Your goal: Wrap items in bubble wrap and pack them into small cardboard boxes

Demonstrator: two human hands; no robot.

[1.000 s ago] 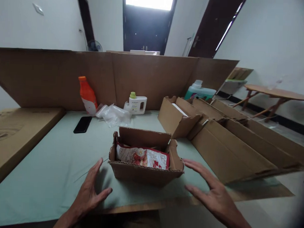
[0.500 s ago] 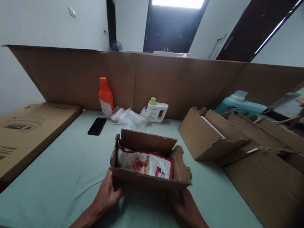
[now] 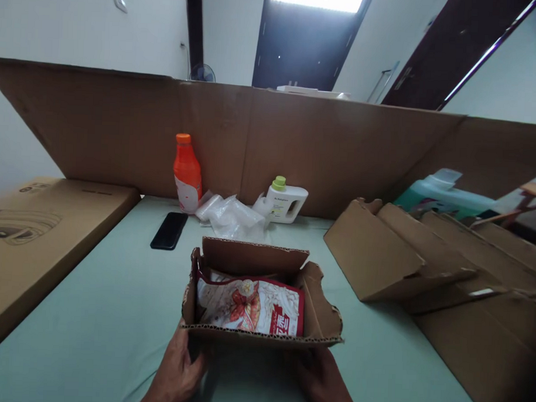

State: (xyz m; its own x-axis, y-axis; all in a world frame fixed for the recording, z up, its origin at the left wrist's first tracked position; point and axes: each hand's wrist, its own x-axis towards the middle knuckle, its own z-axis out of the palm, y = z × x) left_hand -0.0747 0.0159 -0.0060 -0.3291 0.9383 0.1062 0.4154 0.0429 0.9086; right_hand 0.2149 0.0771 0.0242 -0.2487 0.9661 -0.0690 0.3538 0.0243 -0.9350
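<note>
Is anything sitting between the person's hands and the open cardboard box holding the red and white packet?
Nothing visible does. The left hand and the right hand are already at the near wall of the cardboard box, one at each lower corner. The packet lies inside; the phone and plastic bags lie beyond the box.

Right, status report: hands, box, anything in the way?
Left hand and right hand grip open cardboard box. Red-white packet inside. Nothing blocking.
</note>
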